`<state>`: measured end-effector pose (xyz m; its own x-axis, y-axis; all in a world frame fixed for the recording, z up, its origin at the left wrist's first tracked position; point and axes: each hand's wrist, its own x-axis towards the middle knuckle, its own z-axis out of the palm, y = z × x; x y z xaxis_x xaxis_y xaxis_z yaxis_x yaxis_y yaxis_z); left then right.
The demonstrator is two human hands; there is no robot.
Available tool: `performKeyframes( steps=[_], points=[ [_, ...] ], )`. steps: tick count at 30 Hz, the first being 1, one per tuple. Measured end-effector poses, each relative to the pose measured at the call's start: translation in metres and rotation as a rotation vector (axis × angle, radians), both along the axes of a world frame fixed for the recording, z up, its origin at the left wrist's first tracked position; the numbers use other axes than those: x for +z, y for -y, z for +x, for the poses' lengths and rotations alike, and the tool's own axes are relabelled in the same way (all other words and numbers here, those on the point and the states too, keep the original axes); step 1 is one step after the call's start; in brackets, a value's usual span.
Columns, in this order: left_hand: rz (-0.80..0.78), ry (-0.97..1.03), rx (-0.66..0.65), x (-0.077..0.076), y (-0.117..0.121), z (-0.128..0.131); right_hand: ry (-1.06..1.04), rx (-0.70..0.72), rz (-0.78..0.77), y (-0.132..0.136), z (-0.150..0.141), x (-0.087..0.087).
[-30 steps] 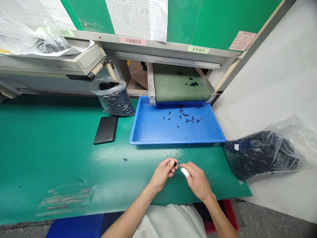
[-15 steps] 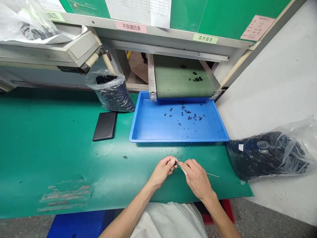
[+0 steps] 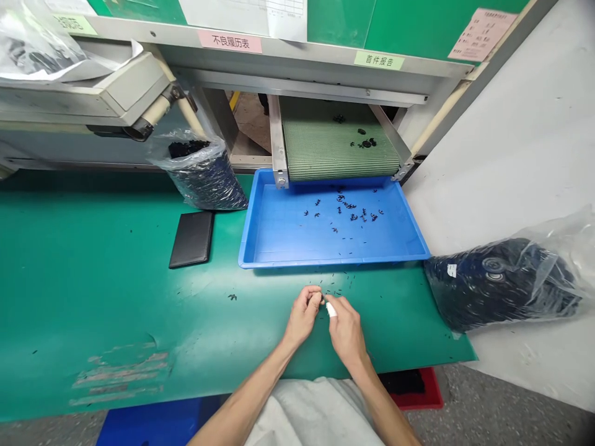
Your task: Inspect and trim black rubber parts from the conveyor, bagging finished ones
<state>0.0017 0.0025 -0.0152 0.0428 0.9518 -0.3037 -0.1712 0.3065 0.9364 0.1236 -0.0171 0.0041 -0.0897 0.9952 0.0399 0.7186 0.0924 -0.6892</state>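
Note:
My left hand (image 3: 302,314) and my right hand (image 3: 344,329) meet in front of the blue tray, above the green mat (image 3: 93,279). A small black part (image 3: 322,299) sits at the left fingertips, partly hidden by them. My right hand's fingers close in on it from the right, and one fingertip wears a white wrap (image 3: 331,309). Tiny black slivers (image 3: 333,285) lie scattered on the mat just beyond my hands. The blue plastic tray (image 3: 334,263) holds several small black pieces, and more lie on the green mesh conveyor belt (image 3: 339,155).
A black flat case (image 3: 191,240) lies left of the tray. Bulging plastic bags of black parts stand at the back (image 3: 204,183) and at the mat's right edge (image 3: 502,285). A white cloth covers my lap (image 3: 311,415). A metal frame and green panels rise behind.
My hands have drawn closer together and slightly toward me. The thin pale strip seen earlier by my right hand no longer shows. The whole view has shifted a little as my head moved.

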Motion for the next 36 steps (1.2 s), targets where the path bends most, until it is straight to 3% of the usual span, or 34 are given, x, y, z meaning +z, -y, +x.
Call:
performKeyframes(
  steps=[4,7,13,18,21,25,27,30,36],
  points=[
    [0.033,0.05,-0.044,0.003,-0.001,0.006,-0.093,-0.074,-0.115,-0.01,0.009,-0.006],
    [-0.067,0.129,-0.066,0.004,-0.003,0.005,-0.01,-0.105,-0.105,-0.016,0.028,-0.008],
    [-0.222,0.367,0.02,0.001,-0.009,0.0,0.14,0.044,-0.09,-0.024,0.074,-0.012],
    [-0.283,0.495,0.07,0.003,-0.015,-0.001,0.323,0.12,-0.04,-0.024,0.086,-0.018],
    [-0.324,0.555,0.075,0.001,-0.017,-0.004,0.345,0.188,-0.065,-0.027,0.083,-0.008],
    [-0.379,0.646,0.114,-0.005,-0.022,-0.011,0.141,0.26,-0.164,-0.043,0.082,0.023],
    [-0.39,0.678,0.11,-0.008,-0.024,-0.015,0.07,0.239,-0.148,-0.063,0.085,0.041],
    [-0.407,0.714,0.056,-0.014,-0.026,-0.019,0.141,0.176,-0.078,-0.114,0.09,0.059],
    [-0.455,0.762,0.018,-0.024,-0.027,-0.025,0.461,0.089,-0.068,-0.252,0.079,0.052]
  ],
)
